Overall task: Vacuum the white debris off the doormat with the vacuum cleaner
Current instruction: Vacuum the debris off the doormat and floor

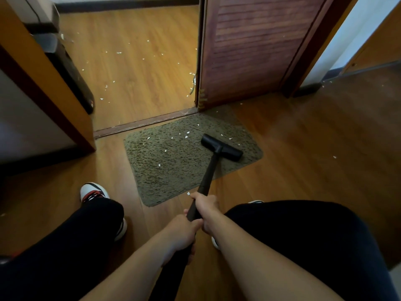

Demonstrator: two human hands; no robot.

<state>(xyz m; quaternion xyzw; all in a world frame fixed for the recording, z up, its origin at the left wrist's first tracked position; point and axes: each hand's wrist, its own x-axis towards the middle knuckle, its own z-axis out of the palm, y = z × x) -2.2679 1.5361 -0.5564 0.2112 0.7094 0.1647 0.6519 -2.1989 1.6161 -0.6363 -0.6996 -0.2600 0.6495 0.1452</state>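
The wooden floor (303,148) fills most of the view, with a brown louvred door (249,51) standing beyond it and a lit room past the threshold where more white flecks lie. The green shaggy doormat (169,170) lies flat on the floor just before the threshold, askew to the boards. The vacuum cleaner reaches over it by its black tube (209,170), and its wide black head (221,147) rests on the mat's far right part, near the right edge. Both hands are wrapped round the tube: the right hand (205,206) higher up it, the left hand (184,232) just behind and touching it. The white debris (186,137) is scattered mostly to the left of and beyond the head, with one scrap (159,165) near the mat's middle; another by the near edge may be on the mat or on the floor, the view does not settle it. The likely trouble is the mat itself: it looks light, so suction or a hard pull could lift or bunch the pile and drag the mat along. A quick sideways sweep could also flick scraps off onto the floor instead of picking them up.
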